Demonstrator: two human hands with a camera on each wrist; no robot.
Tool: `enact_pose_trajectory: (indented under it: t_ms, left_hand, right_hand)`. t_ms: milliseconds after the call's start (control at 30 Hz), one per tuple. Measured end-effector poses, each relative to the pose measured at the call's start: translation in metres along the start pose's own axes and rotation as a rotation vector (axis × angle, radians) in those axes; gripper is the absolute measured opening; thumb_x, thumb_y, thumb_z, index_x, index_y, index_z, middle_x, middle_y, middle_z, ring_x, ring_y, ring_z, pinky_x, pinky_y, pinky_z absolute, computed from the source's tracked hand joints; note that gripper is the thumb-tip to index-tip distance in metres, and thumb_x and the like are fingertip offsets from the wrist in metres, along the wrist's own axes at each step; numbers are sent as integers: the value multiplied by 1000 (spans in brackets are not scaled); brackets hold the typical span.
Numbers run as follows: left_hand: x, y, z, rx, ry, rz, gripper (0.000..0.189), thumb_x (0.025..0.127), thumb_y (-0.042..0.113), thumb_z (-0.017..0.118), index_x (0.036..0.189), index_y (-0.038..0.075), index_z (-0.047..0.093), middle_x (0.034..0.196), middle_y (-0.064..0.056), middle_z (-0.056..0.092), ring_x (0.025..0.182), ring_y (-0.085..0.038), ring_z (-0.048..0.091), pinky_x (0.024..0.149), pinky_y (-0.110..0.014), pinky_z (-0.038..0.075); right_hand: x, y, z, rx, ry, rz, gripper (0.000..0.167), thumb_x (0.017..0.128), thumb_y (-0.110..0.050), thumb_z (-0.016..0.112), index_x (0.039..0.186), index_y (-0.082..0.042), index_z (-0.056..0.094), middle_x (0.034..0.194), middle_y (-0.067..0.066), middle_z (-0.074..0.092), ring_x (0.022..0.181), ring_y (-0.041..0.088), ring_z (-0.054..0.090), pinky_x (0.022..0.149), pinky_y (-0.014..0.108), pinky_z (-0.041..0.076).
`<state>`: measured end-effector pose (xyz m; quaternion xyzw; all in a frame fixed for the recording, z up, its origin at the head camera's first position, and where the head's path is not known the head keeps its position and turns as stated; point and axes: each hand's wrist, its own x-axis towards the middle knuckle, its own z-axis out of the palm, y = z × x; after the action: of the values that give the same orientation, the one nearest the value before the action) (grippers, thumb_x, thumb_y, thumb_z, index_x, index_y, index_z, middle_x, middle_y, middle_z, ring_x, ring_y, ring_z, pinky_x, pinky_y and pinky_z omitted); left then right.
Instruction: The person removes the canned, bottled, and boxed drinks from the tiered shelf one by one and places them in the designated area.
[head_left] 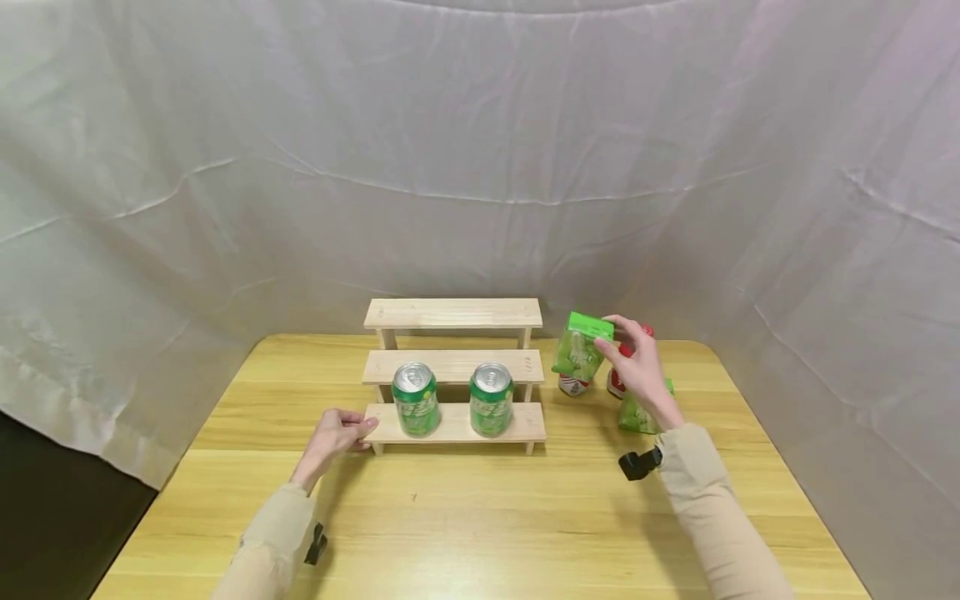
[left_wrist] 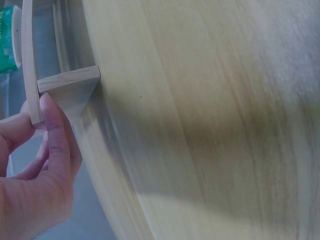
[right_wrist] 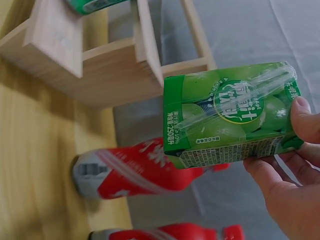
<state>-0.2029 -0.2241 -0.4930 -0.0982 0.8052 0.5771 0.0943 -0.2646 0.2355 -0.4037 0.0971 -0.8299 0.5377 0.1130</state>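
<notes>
My left hand (head_left: 335, 435) pinches the left end of the lowest board (left_wrist: 31, 60) of a three-step wooden shelf (head_left: 453, 313), thumb and fingers on its two faces. In my right hand (head_left: 639, 371) is a green juice box (right_wrist: 235, 112), gripped at one end and raised to the right of the shelf. A straw in clear wrap lies along the box's face. Two green soda cans, a left one (head_left: 417, 408) and a right one (head_left: 491, 408), stand upright on the lowest board.
Two red-and-white bottles, one (right_wrist: 140, 172) behind the raised box and another (head_left: 616, 385) to its right, stand on the wooden table (head_left: 480, 517). A second green juice box (head_left: 635, 418) is near my right wrist, partly hidden. Grey curtains (head_left: 480, 150) surround the table's back and sides.
</notes>
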Motion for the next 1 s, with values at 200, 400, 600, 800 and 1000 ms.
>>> enact_pose_trajectory:
  t_ms: [200, 400, 600, 800, 1000]
  left_hand:
    - [0, 0, 0, -7, 0, 2, 33, 97, 6, 64, 114, -22, 57, 90, -13, 65, 70, -10, 65, 68, -21, 65]
    - [0, 1, -1, -11, -3, 8, 36, 97, 7, 65, 114, -23, 56, 90, -15, 66, 68, -10, 65, 67, -23, 66]
    - [-1, 1, -1, -9, -13, 19, 37, 97, 8, 65, 114, -24, 55, 89, -13, 66, 67, -9, 65, 66, -21, 65]
    - [-1, 1, -1, 8, -6, 16, 38, 97, 8, 65, 115, -24, 55, 90, -15, 66, 67, -9, 65, 67, -22, 65]
    - [-1, 1, -1, 13, -2, 14, 40, 97, 8, 65, 117, -25, 54, 93, -19, 67, 68, -9, 65, 68, -22, 65]
  right_hand:
    - [-5, 20, 3, -68, -23, 32, 40, 100, -11, 62, 137, 2, 52, 135, 28, 56, 125, 44, 58, 82, 6, 49]
    - [-12, 39, 14, -104, -49, 45, 40, 99, -9, 63, 136, 3, 53, 137, 29, 54, 125, 48, 57, 107, 51, 52]
    - [-19, 50, 22, -137, -46, 43, 39, 98, -7, 64, 134, 4, 54, 134, 31, 54, 123, 51, 57, 108, 60, 49]
    - [-24, 57, 27, -166, -67, 52, 37, 98, -6, 63, 133, 4, 54, 131, 30, 55, 123, 50, 57, 109, 60, 49]
    - [-26, 63, 29, -143, -115, 88, 38, 99, -2, 59, 135, 5, 51, 138, 31, 49, 130, 52, 51, 116, 61, 43]
